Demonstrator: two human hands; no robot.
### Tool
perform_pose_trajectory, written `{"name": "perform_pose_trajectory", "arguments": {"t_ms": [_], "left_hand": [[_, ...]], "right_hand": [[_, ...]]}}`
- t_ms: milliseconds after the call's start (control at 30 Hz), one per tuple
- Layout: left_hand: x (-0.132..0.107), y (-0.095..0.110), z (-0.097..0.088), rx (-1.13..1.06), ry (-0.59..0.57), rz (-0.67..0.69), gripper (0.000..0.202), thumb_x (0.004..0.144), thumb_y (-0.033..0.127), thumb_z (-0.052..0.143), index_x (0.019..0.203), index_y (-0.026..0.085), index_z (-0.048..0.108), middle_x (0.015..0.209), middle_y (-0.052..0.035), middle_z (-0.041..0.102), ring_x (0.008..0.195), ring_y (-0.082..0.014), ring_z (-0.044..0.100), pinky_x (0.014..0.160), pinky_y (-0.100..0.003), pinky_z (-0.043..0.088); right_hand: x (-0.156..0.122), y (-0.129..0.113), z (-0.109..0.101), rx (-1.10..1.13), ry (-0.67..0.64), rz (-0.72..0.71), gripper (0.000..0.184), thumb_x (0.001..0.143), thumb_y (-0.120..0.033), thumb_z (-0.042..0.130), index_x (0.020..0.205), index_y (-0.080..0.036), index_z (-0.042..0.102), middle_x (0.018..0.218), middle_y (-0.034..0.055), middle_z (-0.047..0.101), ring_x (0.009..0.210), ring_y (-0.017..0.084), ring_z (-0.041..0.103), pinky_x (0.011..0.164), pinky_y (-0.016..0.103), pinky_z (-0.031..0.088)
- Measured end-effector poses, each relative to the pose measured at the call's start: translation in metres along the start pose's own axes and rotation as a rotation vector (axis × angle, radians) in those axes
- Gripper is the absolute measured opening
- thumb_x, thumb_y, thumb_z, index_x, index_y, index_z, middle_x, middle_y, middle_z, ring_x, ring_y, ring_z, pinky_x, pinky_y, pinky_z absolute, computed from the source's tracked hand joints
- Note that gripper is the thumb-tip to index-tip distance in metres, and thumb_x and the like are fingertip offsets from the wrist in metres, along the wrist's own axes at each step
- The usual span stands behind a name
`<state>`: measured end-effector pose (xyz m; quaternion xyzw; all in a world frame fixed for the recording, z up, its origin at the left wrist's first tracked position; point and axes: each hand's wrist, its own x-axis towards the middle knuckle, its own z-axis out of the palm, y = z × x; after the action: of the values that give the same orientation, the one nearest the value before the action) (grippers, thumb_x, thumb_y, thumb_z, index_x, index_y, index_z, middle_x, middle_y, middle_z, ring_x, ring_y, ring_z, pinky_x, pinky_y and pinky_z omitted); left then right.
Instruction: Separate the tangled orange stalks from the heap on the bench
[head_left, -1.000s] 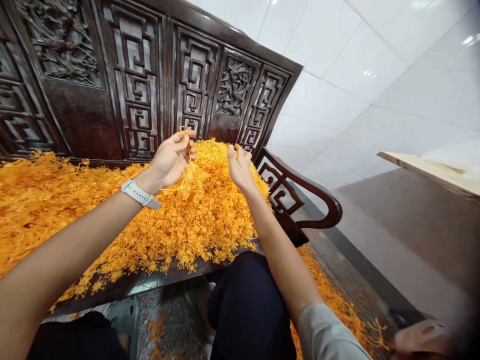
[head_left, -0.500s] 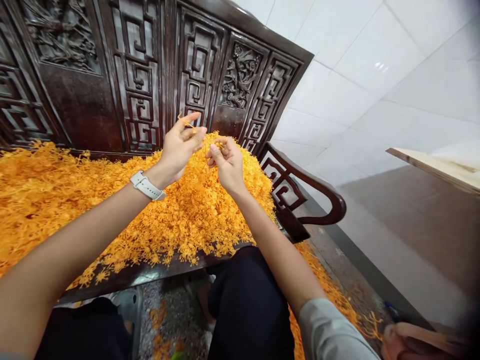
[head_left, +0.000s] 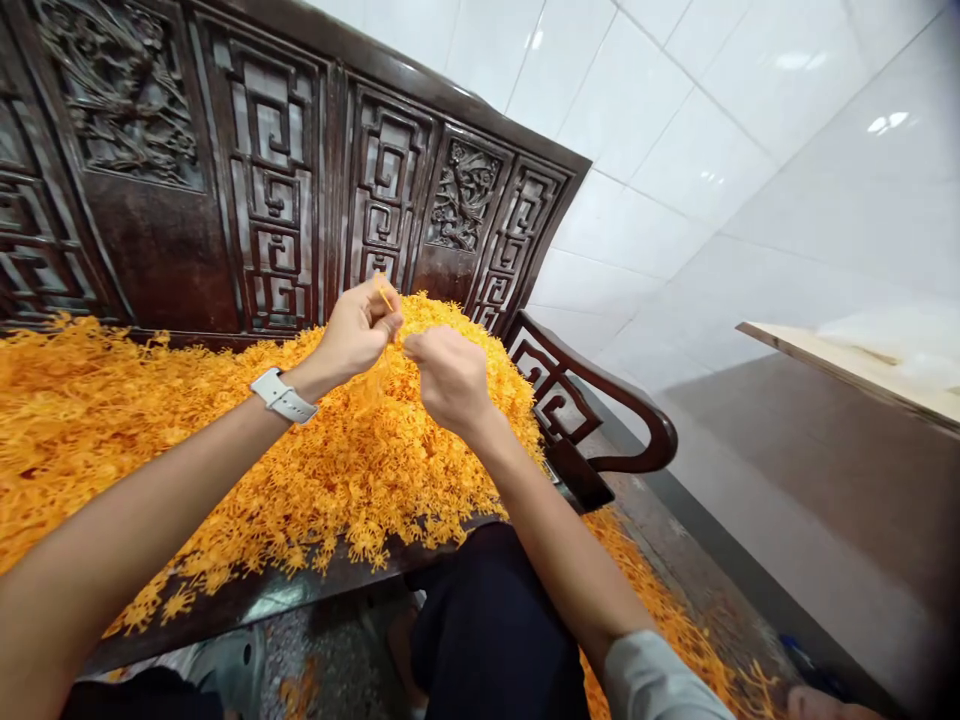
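Observation:
My left hand [head_left: 358,328], with a pale watch strap on its wrist, pinches a thin yellow-orange plastic strand [head_left: 385,298] whose end sticks up past the fingertips. Close beside it on the right, my right hand [head_left: 452,380] is closed with the back of the hand towards me. Its fingertips point at the left hand, and what they grip is hidden. Under both hands lies a large heap of orange plastic pieces [head_left: 337,480], small and flower-like with many thin prongs.
The heap covers the seat of a dark carved wooden bench [head_left: 172,250] with a curved armrest [head_left: 660,440] at right. More orange strands [head_left: 660,590] lie on the floor. A pale board [head_left: 840,365] juts out near the tiled wall [head_left: 637,120]. My dark-clothed knee [head_left: 495,620] is below.
My right hand has turned so its back faces me, and its fingers have closed. My left fingers have drawn together around the strand. The whole view has shifted slightly.

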<state>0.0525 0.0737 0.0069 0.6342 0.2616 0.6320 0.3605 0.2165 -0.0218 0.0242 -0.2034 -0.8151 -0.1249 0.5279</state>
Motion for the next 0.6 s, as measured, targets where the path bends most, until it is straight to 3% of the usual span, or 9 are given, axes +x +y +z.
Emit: {"name": "perform_pose_trajectory", "arguments": {"t_ms": [100,167,267,300,367,433,500,567,600], "left_hand": [[0.017,-0.016,-0.025,-0.053,0.318,-0.146,0.029,0.081,-0.001,0.069,0.074,0.020,0.051,0.064,0.0034,0.056,0.053,-0.0102,0.052,0.053,-0.024,0.042],[0.022,-0.018,-0.038,-0.152,0.421,-0.288,0.028,0.086,0.003,0.068,0.075,0.021,0.050,0.063,0.0040,0.055,0.051,-0.0111,0.054,0.052,-0.025,0.046],[0.024,-0.006,-0.039,-0.307,0.416,-0.324,0.023,0.092,0.016,0.076,0.085,0.023,0.055,0.074,0.0003,0.066,0.061,-0.0147,0.066,0.061,-0.030,0.057],[0.024,0.001,-0.034,-0.360,0.415,-0.304,0.025,0.093,0.020,0.079,0.087,0.024,0.056,0.079,-0.0010,0.070,0.067,-0.0159,0.069,0.067,-0.032,0.061],[0.023,0.013,-0.021,-0.466,0.416,-0.276,0.027,0.092,0.023,0.083,0.089,0.024,0.056,0.086,-0.0021,0.074,0.079,-0.0173,0.074,0.082,-0.035,0.065],[0.023,0.021,-0.006,-0.547,0.429,-0.277,0.028,0.093,0.022,0.083,0.088,0.023,0.056,0.088,-0.0021,0.074,0.087,-0.0172,0.076,0.093,-0.036,0.066],[0.022,0.025,0.007,-0.598,0.434,-0.283,0.028,0.094,0.020,0.082,0.087,0.023,0.054,0.089,-0.0020,0.074,0.093,-0.0162,0.076,0.100,-0.035,0.064],[0.019,0.026,0.016,-0.607,0.403,-0.285,0.030,0.094,0.024,0.082,0.088,0.022,0.053,0.093,-0.0032,0.074,0.096,-0.0159,0.076,0.102,-0.034,0.062],[0.017,0.025,0.020,-0.588,0.370,-0.281,0.030,0.095,0.028,0.083,0.091,0.022,0.054,0.096,-0.0043,0.075,0.097,-0.0163,0.076,0.100,-0.034,0.062]], "right_hand": [[0.014,-0.032,-0.014,0.019,0.118,-0.218,0.029,0.098,0.000,0.045,0.101,-0.024,0.060,0.073,-0.0019,0.057,0.065,0.013,0.051,0.063,0.031,0.044],[0.014,-0.028,-0.019,0.005,0.111,-0.147,0.032,0.102,-0.005,0.045,0.118,-0.027,0.062,0.081,0.0000,0.060,0.071,0.014,0.058,0.069,0.032,0.050],[0.000,0.017,-0.018,-0.094,-0.007,0.327,0.050,0.105,-0.017,0.044,0.153,-0.029,0.051,0.121,0.0121,0.061,0.113,0.025,0.064,0.097,0.046,0.058],[-0.008,0.033,-0.017,-0.109,-0.084,0.492,0.061,0.102,-0.021,0.048,0.163,-0.028,0.041,0.138,0.0165,0.054,0.130,0.030,0.058,0.108,0.054,0.054],[-0.020,0.055,-0.011,-0.045,-0.241,0.710,0.078,0.097,-0.029,0.057,0.171,-0.029,0.029,0.158,0.0193,0.038,0.146,0.036,0.046,0.118,0.062,0.048],[-0.026,0.059,-0.003,0.078,-0.354,0.761,0.089,0.094,-0.042,0.066,0.172,-0.030,0.025,0.167,0.0188,0.033,0.147,0.037,0.045,0.120,0.062,0.046],[-0.025,0.050,0.007,0.200,-0.374,0.729,0.092,0.091,-0.058,0.072,0.168,-0.028,0.032,0.166,0.0181,0.041,0.142,0.035,0.050,0.118,0.059,0.049],[-0.021,0.040,0.018,0.307,-0.294,0.709,0.071,0.093,-0.069,0.067,0.147,-0.024,0.056,0.144,0.0158,0.062,0.125,0.030,0.061,0.106,0.050,0.055],[-0.020,0.037,0.023,0.352,-0.231,0.711,0.057,0.096,-0.070,0.063,0.126,-0.022,0.067,0.122,0.0122,0.070,0.109,0.026,0.064,0.097,0.044,0.056]]}}
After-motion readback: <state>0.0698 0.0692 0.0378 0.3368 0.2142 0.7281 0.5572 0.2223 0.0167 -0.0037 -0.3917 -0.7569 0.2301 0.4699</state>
